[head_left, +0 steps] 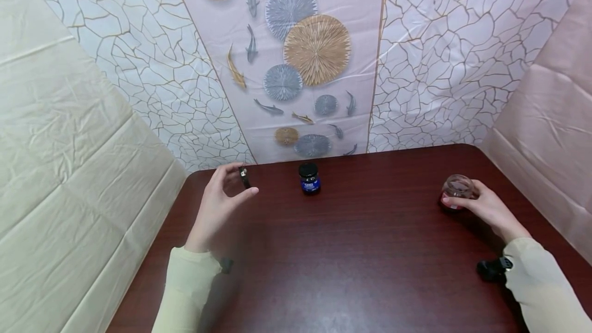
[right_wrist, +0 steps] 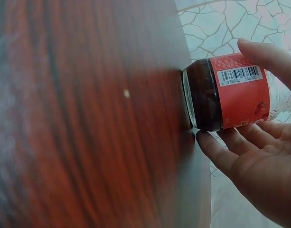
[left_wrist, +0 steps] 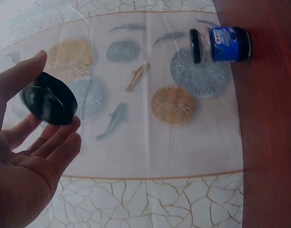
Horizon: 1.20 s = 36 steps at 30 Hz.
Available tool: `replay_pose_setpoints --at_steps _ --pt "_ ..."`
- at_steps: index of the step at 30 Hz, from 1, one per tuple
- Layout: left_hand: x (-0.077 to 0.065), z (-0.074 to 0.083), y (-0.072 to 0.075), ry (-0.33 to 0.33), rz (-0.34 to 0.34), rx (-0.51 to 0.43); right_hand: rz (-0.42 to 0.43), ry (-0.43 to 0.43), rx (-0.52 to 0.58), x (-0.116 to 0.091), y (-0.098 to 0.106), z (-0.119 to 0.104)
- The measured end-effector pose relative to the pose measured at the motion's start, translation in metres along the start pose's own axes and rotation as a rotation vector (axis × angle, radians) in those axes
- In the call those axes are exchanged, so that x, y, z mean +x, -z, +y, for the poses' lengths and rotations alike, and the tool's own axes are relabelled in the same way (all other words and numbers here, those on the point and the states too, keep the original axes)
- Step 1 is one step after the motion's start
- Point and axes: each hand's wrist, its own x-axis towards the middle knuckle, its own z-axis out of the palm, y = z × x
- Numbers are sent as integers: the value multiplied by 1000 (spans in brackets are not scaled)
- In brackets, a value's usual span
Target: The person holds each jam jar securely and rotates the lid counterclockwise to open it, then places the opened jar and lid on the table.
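Observation:
My left hand [head_left: 216, 204] is raised over the table's far left part and pinches a black jar lid [left_wrist: 50, 99] by its edge, between thumb and fingers. At the far right, my right hand [head_left: 492, 212] grips a glass jar [right_wrist: 240, 92] from its right side. That jar has a red label with a barcode, dark contents low inside, and an uncovered mouth at the top. It stands upright with its base at the tabletop; whether it touches is hard to tell. Between the hands, near the back edge, stands a second jar [head_left: 309, 181] with a blue label and black lid.
The dark red-brown wooden table [head_left: 351, 251] fills the lower view. A patterned cloth [head_left: 319, 117] with fish and round motifs hangs right behind its back edge. Pale cloth walls [head_left: 92, 179] close in the left and right sides.

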Motion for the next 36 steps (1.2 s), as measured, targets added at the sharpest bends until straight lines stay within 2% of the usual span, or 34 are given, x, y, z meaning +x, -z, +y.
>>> replay_pose_setpoints --at_steps 5,13,23,30,36 --pt "1 -6 5 50 26 -37 -6 -1 -2 0 0 0" --pt "2 -20 15 86 60 16 -10 -12 -19 -2 0 -1" --pt "4 -40 27 136 108 39 -14 -28 -32 -2 -1 -2" --pt "3 -53 32 170 135 106 -15 -31 -45 -2 -1 -3" --pt "2 -63 35 192 168 106 -13 -15 -29 -1 0 -2"
